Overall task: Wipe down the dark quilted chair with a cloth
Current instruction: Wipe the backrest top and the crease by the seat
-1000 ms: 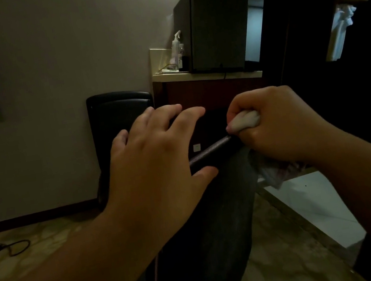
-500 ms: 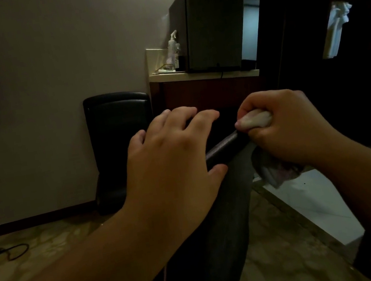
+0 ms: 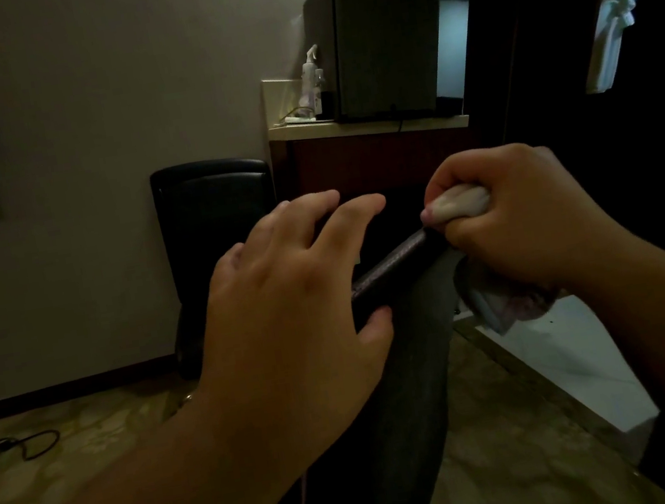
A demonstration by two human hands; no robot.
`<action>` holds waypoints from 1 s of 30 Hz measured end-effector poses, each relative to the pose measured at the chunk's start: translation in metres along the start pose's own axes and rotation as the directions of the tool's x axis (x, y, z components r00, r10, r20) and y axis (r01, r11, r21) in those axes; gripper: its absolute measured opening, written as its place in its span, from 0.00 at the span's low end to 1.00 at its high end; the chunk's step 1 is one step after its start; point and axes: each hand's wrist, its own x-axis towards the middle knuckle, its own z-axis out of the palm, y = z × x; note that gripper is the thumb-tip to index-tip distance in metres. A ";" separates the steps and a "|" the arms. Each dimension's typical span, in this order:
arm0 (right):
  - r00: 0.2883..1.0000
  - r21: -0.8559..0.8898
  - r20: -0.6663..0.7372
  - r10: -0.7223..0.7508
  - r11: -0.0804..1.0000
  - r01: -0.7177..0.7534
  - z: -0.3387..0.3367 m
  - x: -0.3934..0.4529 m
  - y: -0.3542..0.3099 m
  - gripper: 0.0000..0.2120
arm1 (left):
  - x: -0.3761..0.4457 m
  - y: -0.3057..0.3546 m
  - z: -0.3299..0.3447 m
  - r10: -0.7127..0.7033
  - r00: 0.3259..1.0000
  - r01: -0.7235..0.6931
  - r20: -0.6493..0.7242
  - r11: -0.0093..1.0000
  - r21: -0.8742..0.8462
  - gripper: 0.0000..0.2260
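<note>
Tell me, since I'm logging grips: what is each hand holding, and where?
Right hand grips a bunched cloth around its middle; left hand holds the chair's top edge.
</note>
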 end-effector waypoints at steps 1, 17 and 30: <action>1.000 0.027 0.004 -0.015 1.000 0.015 0.001 -0.003 -0.004 0.08 | 0.000 0.000 0.000 0.005 1.000 -0.005 -0.010 1.000 0.002 0.35; 0.994 0.045 0.052 -0.097 0.995 0.094 -0.003 -0.008 -0.020 0.08 | 0.007 -0.003 0.007 0.024 0.998 -0.027 -0.063 0.999 -0.041 0.40; 0.988 0.023 0.106 -0.114 0.993 0.112 -0.007 -0.009 -0.028 0.06 | 0.009 0.002 0.011 0.019 0.998 -0.021 -0.062 0.999 -0.025 0.41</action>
